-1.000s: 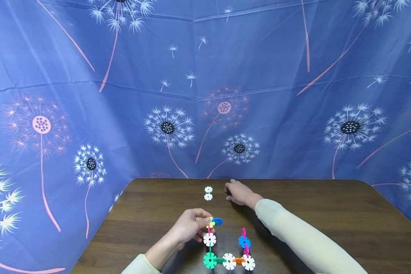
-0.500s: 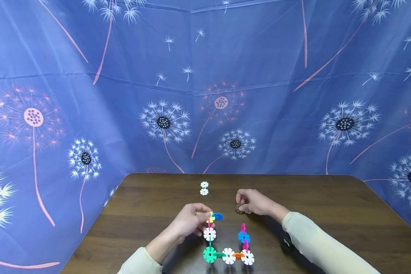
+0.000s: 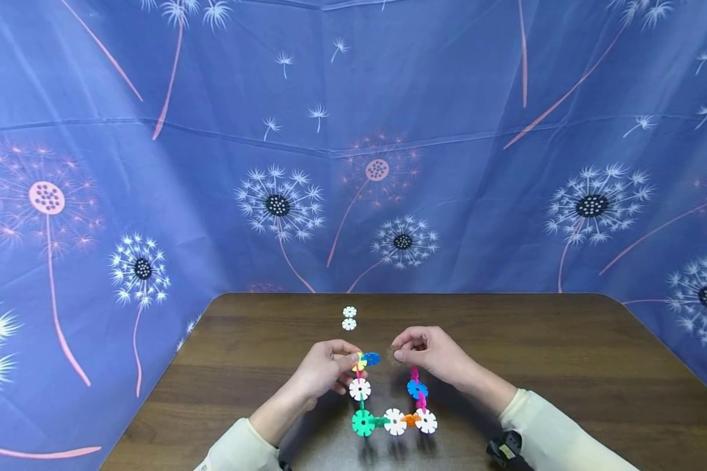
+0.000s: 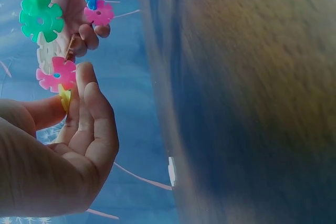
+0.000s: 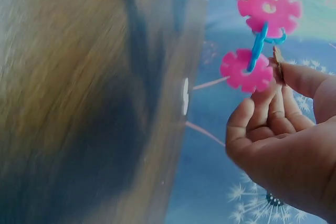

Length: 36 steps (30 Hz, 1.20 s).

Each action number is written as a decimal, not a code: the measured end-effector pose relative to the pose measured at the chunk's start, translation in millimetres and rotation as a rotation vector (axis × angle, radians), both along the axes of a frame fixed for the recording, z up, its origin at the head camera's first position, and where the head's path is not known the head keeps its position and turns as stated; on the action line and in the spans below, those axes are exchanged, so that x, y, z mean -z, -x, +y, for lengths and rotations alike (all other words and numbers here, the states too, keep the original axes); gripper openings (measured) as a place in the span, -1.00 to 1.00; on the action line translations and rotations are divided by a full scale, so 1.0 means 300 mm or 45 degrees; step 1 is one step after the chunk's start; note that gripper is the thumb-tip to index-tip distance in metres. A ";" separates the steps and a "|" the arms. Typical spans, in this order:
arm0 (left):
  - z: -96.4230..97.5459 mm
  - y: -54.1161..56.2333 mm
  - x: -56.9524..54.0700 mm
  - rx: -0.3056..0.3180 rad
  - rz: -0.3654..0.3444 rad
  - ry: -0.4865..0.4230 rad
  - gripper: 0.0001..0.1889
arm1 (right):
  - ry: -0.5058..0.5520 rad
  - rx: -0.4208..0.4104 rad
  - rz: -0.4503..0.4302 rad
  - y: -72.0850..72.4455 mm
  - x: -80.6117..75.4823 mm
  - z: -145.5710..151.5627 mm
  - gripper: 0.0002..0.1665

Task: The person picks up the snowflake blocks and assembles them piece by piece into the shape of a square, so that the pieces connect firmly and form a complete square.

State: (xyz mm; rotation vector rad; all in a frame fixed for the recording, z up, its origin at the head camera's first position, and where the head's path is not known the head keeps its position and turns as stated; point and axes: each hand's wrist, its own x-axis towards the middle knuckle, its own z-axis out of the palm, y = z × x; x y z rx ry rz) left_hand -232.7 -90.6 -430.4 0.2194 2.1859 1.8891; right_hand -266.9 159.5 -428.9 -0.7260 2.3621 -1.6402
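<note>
A U-shaped chain of interlocking plastic snowflake discs stands between my hands, with a green disc (image 3: 363,423) at its front left corner and a white disc (image 3: 427,421) at its front right. My left hand (image 3: 323,370) pinches the yellow disc (image 4: 64,98) near the chain's left end; a blue disc (image 3: 371,358) juts right from it. My right hand (image 3: 433,354) pinches a brown disc (image 5: 277,65) between thumb and fingers. It is close beside the pink disc (image 5: 247,71) at the chain's right end; whether they touch, I cannot tell.
Two loose white discs (image 3: 349,324) lie one behind the other toward the back of the brown wooden table (image 3: 259,340). A blue dandelion-patterned cloth (image 3: 477,196) hangs behind the table. A dark strap device (image 3: 507,448) is on the right wrist.
My right hand has come back from the table's far edge with the brown disc, up to the chain's right end. My left hand keeps its pinch on the yellow disc.
</note>
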 end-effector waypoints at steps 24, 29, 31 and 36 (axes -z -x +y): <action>0.005 -0.008 0.002 -0.014 0.010 -0.042 -0.81 | 0.110 0.105 -0.208 -0.026 0.003 -0.053 -0.77; 0.009 -0.006 0.002 -0.009 0.014 -0.038 -0.81 | 0.114 0.098 -0.210 -0.025 -0.001 -0.054 -0.77; 0.011 -0.006 0.002 -0.007 0.015 -0.043 -0.82 | 0.115 0.090 -0.210 -0.026 -0.002 -0.053 -0.75; 0.017 -0.008 0.005 0.002 0.012 -0.053 -0.82 | 0.138 0.060 -0.215 -0.032 0.004 -0.052 -0.71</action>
